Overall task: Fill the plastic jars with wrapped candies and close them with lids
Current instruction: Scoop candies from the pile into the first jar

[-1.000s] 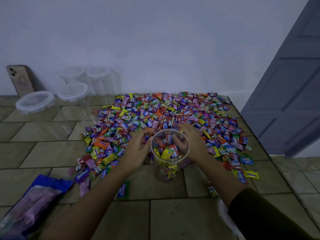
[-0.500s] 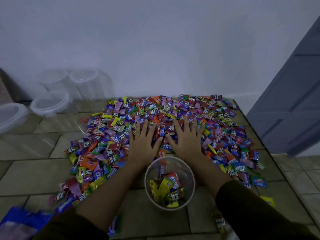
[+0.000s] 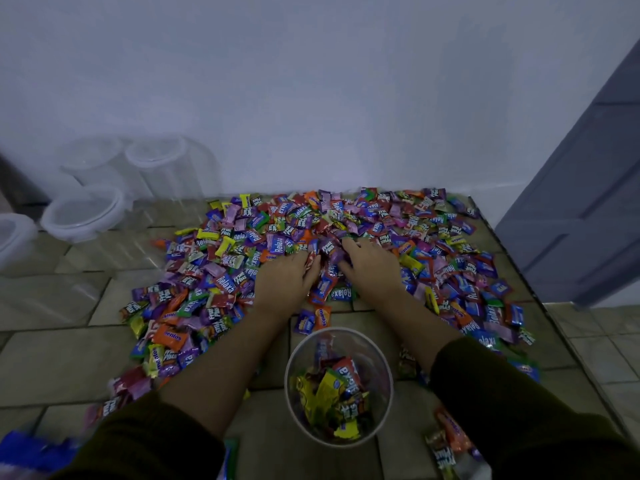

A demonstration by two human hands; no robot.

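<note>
A wide heap of wrapped candies (image 3: 433,244) in many colours covers the tiled floor up to the wall. An open clear plastic jar (image 3: 294,407) stands in front of me, partly filled with candies. Beyond it, my left hand (image 3: 285,280) and my right hand (image 3: 369,265) lie side by side on the heap, fingers curled into the candies and gathering a bunch between them. The fingertips are buried among the wrappers.
Several clear lidded jars (image 3: 83,213) stand at the back left by the wall. A blue bag (image 3: 31,452) lies at the bottom left. A grey door (image 3: 581,202) is at the right. Stray candies (image 3: 446,441) lie near my right sleeve.
My hands left the jar, reached forward with fingers spread flat on the heap, and now have curled inward, raking candies together. The view tilted down, bringing the jar closer.
</note>
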